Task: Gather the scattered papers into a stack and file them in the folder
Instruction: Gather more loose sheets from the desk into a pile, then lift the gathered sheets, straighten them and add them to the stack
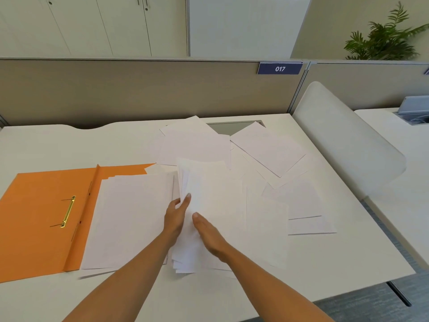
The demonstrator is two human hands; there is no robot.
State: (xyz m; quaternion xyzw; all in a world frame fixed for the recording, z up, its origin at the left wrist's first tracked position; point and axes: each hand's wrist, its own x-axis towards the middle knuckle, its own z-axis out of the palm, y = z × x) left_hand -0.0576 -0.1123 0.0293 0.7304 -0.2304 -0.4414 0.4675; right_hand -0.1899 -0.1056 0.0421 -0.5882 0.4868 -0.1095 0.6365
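Observation:
An open orange folder with a brass fastener lies at the left of the desk. Several white sheets rest on its right half. A loose bundle of white papers stands tilted at the middle. My left hand grips the bundle's left edge, thumb and fingers around it. My right hand lies flat with fingers together against the bundle's front face. More scattered sheets spread over the desk behind and to the right.
The white desk ends at a grey partition with a blue 017 sign. A white side divider stands at the right. A cable hatch shows under the far papers.

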